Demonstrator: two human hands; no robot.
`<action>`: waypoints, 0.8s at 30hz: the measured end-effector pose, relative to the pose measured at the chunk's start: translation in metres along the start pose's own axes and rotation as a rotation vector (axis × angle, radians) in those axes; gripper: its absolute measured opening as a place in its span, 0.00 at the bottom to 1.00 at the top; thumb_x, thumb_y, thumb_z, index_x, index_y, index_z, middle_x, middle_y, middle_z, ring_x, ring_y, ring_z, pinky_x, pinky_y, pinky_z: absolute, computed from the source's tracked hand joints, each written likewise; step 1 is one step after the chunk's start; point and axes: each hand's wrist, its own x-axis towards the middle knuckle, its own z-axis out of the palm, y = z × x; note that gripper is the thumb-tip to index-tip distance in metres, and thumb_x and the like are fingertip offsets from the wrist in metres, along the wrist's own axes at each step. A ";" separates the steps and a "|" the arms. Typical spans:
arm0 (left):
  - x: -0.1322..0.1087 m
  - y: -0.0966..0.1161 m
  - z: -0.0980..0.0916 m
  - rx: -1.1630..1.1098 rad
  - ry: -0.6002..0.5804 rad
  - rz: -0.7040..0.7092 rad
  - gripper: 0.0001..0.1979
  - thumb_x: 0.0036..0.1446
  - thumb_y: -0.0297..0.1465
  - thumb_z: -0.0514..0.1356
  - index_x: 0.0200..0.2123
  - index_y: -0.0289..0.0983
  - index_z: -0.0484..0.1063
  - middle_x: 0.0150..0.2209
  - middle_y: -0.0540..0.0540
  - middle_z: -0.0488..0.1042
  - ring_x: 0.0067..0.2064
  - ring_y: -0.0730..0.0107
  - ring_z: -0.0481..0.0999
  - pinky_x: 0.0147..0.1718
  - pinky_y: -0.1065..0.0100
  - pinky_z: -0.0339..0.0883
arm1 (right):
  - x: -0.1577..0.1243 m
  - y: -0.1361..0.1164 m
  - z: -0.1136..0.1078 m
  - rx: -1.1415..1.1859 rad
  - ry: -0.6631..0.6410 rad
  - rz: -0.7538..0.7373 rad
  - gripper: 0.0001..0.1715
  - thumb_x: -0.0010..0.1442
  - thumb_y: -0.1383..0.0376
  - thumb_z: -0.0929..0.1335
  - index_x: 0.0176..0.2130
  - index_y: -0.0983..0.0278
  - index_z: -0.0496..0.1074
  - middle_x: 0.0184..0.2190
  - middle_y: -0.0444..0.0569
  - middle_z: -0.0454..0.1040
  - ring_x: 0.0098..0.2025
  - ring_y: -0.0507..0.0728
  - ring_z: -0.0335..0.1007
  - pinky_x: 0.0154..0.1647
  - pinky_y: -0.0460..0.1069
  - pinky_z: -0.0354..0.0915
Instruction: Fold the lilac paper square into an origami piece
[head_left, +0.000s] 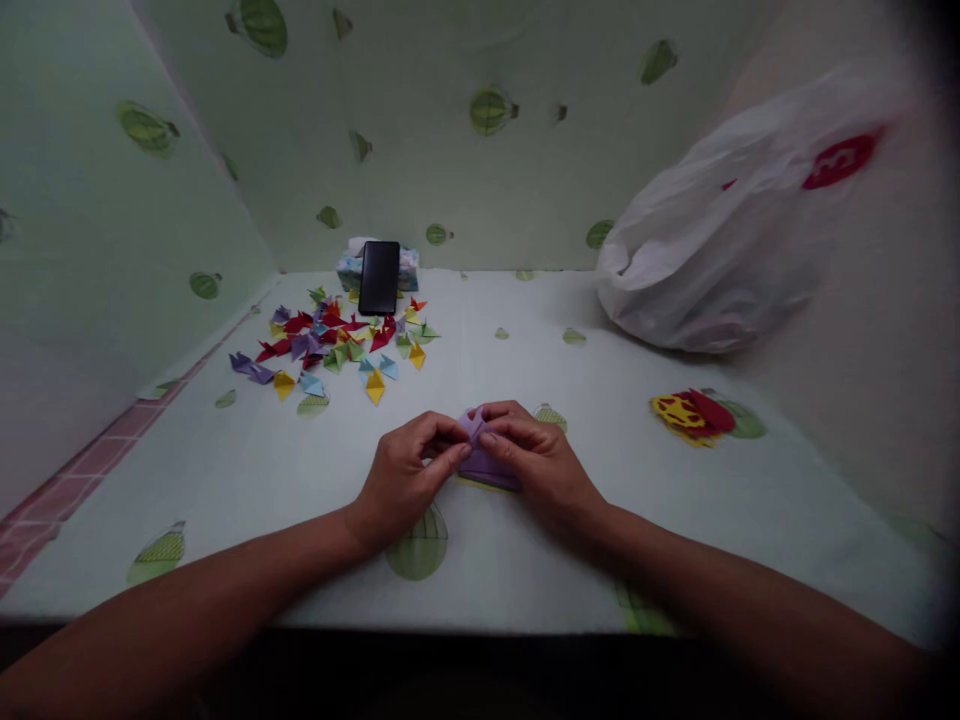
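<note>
Purple paper (487, 468) pinched between left hand (409, 462) and right hand (541, 455).
Paper sits right of the phone (380, 278), well toward the person. Both hands narrow, thumb and fingers on its upper part. Folded pieces (341, 355) lie just on the phone's near side. Paper should handle light, thin, not slippery, easy to crease or tear; best held by the folded edges, light fingertip pressure.
</note>
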 end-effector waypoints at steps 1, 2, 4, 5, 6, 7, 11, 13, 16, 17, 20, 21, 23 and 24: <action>0.000 -0.001 0.000 0.014 0.002 0.011 0.03 0.58 0.28 0.64 0.36 0.35 0.74 0.33 0.47 0.78 0.33 0.71 0.78 0.35 0.70 0.74 | -0.001 -0.001 0.001 0.024 0.001 0.015 0.06 0.60 0.64 0.72 0.33 0.56 0.82 0.45 0.47 0.72 0.50 0.57 0.69 0.56 0.56 0.63; 0.000 -0.001 0.000 0.029 0.006 0.028 0.03 0.58 0.28 0.64 0.37 0.35 0.74 0.33 0.47 0.78 0.34 0.71 0.79 0.35 0.70 0.74 | -0.001 -0.002 0.001 0.045 0.001 0.030 0.06 0.59 0.64 0.72 0.33 0.56 0.82 0.45 0.47 0.72 0.50 0.57 0.69 0.56 0.56 0.63; 0.000 -0.002 0.000 0.070 0.015 0.075 0.03 0.59 0.27 0.64 0.37 0.36 0.74 0.34 0.47 0.78 0.34 0.72 0.79 0.35 0.71 0.74 | -0.002 -0.003 0.003 0.077 0.003 0.063 0.06 0.59 0.63 0.72 0.33 0.55 0.83 0.46 0.47 0.72 0.51 0.57 0.69 0.56 0.56 0.62; 0.000 -0.002 0.001 0.094 0.019 0.101 0.03 0.59 0.27 0.64 0.38 0.36 0.74 0.35 0.47 0.78 0.34 0.72 0.79 0.36 0.71 0.75 | -0.002 -0.004 0.003 0.093 0.004 0.082 0.06 0.59 0.63 0.72 0.33 0.55 0.83 0.46 0.47 0.72 0.51 0.57 0.68 0.56 0.55 0.62; 0.000 -0.003 0.001 0.116 0.021 0.128 0.04 0.59 0.27 0.64 0.38 0.36 0.75 0.35 0.47 0.79 0.34 0.72 0.79 0.36 0.71 0.74 | -0.002 -0.005 0.004 0.109 0.004 0.098 0.06 0.59 0.63 0.72 0.33 0.55 0.83 0.46 0.47 0.72 0.51 0.57 0.68 0.55 0.55 0.62; 0.000 -0.003 0.001 0.135 0.021 0.154 0.04 0.59 0.26 0.64 0.39 0.36 0.75 0.35 0.48 0.79 0.34 0.73 0.79 0.36 0.72 0.74 | -0.002 -0.005 0.004 0.124 0.001 0.112 0.06 0.59 0.62 0.72 0.33 0.55 0.83 0.47 0.47 0.72 0.51 0.57 0.68 0.55 0.55 0.62; -0.001 -0.004 0.002 0.204 0.014 0.231 0.03 0.59 0.24 0.63 0.38 0.35 0.74 0.34 0.47 0.78 0.33 0.72 0.78 0.35 0.71 0.74 | -0.002 -0.004 0.004 0.159 -0.022 0.129 0.05 0.58 0.61 0.72 0.33 0.55 0.82 0.48 0.46 0.71 0.51 0.56 0.67 0.55 0.54 0.62; -0.001 -0.003 0.002 0.244 0.007 0.278 0.03 0.60 0.24 0.62 0.38 0.34 0.74 0.34 0.46 0.78 0.33 0.71 0.78 0.35 0.70 0.74 | -0.002 -0.003 0.004 0.144 -0.034 0.121 0.05 0.58 0.61 0.73 0.34 0.55 0.82 0.48 0.46 0.70 0.51 0.56 0.67 0.55 0.54 0.62; -0.001 -0.001 0.001 0.305 -0.001 0.361 0.02 0.61 0.25 0.61 0.38 0.33 0.74 0.33 0.45 0.78 0.34 0.70 0.78 0.35 0.68 0.73 | -0.003 -0.002 0.004 0.118 -0.053 0.121 0.05 0.58 0.61 0.72 0.36 0.56 0.81 0.49 0.47 0.70 0.51 0.57 0.67 0.55 0.54 0.63; -0.001 -0.001 0.002 0.320 -0.002 0.378 0.02 0.62 0.25 0.61 0.38 0.33 0.74 0.33 0.45 0.78 0.33 0.70 0.78 0.35 0.68 0.73 | -0.003 -0.002 0.004 0.113 -0.055 0.125 0.06 0.58 0.61 0.72 0.36 0.56 0.81 0.49 0.47 0.70 0.51 0.57 0.67 0.55 0.54 0.62; -0.001 0.000 0.002 0.340 -0.006 0.382 0.03 0.61 0.24 0.60 0.36 0.33 0.73 0.31 0.45 0.77 0.32 0.70 0.77 0.33 0.69 0.72 | -0.003 -0.003 0.004 0.101 -0.055 0.126 0.07 0.57 0.60 0.73 0.37 0.58 0.80 0.49 0.48 0.71 0.51 0.58 0.67 0.57 0.56 0.61; -0.001 0.000 0.002 0.343 -0.010 0.371 0.03 0.61 0.23 0.59 0.36 0.33 0.73 0.31 0.46 0.77 0.32 0.70 0.77 0.32 0.69 0.72 | -0.003 -0.003 0.004 0.098 -0.056 0.127 0.07 0.56 0.60 0.73 0.37 0.58 0.79 0.49 0.48 0.71 0.52 0.58 0.67 0.57 0.56 0.61; -0.001 0.000 0.003 0.348 -0.023 0.346 0.03 0.60 0.23 0.59 0.35 0.34 0.73 0.31 0.47 0.76 0.31 0.70 0.77 0.32 0.69 0.71 | -0.003 -0.003 0.005 0.092 -0.062 0.131 0.09 0.55 0.60 0.74 0.38 0.58 0.79 0.49 0.48 0.72 0.52 0.59 0.67 0.58 0.56 0.61; -0.002 0.000 0.003 0.352 -0.031 0.334 0.03 0.60 0.23 0.59 0.35 0.34 0.73 0.31 0.47 0.76 0.31 0.70 0.77 0.32 0.69 0.71 | -0.003 -0.003 0.005 0.087 -0.065 0.134 0.09 0.55 0.61 0.74 0.38 0.58 0.79 0.49 0.48 0.72 0.52 0.59 0.67 0.58 0.57 0.61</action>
